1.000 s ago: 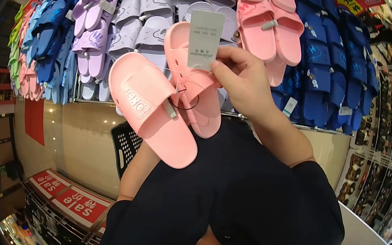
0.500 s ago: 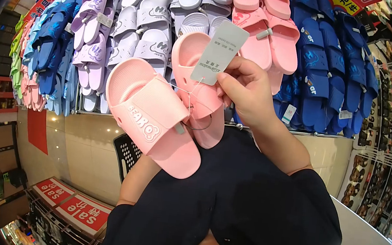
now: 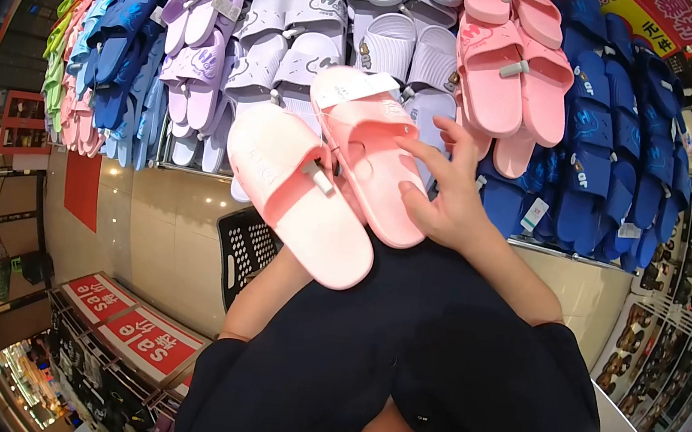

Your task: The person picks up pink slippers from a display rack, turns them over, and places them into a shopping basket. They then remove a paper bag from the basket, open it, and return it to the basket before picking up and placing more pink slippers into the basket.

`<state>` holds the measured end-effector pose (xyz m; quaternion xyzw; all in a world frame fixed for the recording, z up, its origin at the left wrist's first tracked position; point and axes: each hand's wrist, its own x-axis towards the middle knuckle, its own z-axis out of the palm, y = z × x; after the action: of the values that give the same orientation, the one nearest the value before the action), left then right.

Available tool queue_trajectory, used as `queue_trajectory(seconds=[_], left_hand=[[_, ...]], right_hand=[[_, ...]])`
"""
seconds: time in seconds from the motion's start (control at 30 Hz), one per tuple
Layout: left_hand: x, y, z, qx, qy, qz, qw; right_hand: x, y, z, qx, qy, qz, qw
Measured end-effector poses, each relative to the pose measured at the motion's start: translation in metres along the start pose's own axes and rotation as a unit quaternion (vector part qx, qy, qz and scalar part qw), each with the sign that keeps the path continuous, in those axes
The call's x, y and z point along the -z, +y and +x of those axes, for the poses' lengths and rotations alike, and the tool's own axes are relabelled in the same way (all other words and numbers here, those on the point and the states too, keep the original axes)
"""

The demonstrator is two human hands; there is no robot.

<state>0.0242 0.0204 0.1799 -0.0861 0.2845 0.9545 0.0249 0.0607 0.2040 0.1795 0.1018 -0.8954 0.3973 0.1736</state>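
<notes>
Slippers (image 3: 295,210) in pale pink, two of them joined by a small grey clip (image 3: 317,177), are held up in the middle of the view, in front of a wall rack hung with more footwear: lilac and grey pairs (image 3: 300,29) to the left, hung pink pairs (image 3: 502,71) just right of centre, blue pairs (image 3: 623,138) further right. The right hand (image 3: 444,193) is laid against the right-hand slipper with its fingers spread apart, the thumb and forefinger pressed on the sole side and the other fingers lifted clear; nothing is clamped by it. The left hand is hidden behind the slippers, so its state cannot be told; only the left forearm (image 3: 267,293) is seen rising beneath them, and the weight is probably carried there. A white tag (image 3: 353,87) lies across the far end of the right-hand slipper, and a black perforated basket (image 3: 243,247) is seen just below the pair on the left. Red sale signs (image 3: 133,332) lie well apart, low on the left. For the handling to go well, the pair is best steadied from underneath while the open hand is kept flat, so that the two halves are not left to swing on the clip. Pressure is better put on the firm sole than on the tag or its thread. Room should be kept from the hung pink pairs, which are close behind the raised fingers and could be knocked loose.
</notes>
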Motion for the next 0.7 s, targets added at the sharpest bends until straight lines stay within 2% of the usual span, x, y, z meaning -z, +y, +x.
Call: queue_trajectory(seconds=[0.1,0.33,0.37,0.5,0.6,0.7], left_hand=[[-0.003,0.002,0.001,0.002,-0.008,-0.004,1.000],[-0.009,0.001,0.003,0.016,-0.021,-0.010,1.000],[-0.010,0.001,0.004,0.020,-0.024,-0.010,0.999],[-0.017,0.003,0.001,0.054,-0.043,0.002,0.998],[-0.019,0.006,-0.002,0.088,-0.052,0.027,0.994],[-0.002,0.010,-0.004,0.065,-0.006,0.084,0.994]], right_hand=[[-0.006,0.010,0.009,-0.050,-0.121,0.107,0.986],[-0.014,-0.005,0.033,-0.106,-0.156,0.062,0.980],[-0.027,0.001,0.030,-0.100,-0.154,0.088,0.979],[-0.047,-0.017,0.029,-0.106,-0.056,0.187,0.975],[-0.062,-0.010,0.030,-0.074,0.029,0.241,0.967],[-0.055,-0.011,0.034,-0.076,0.064,0.189,0.977]])
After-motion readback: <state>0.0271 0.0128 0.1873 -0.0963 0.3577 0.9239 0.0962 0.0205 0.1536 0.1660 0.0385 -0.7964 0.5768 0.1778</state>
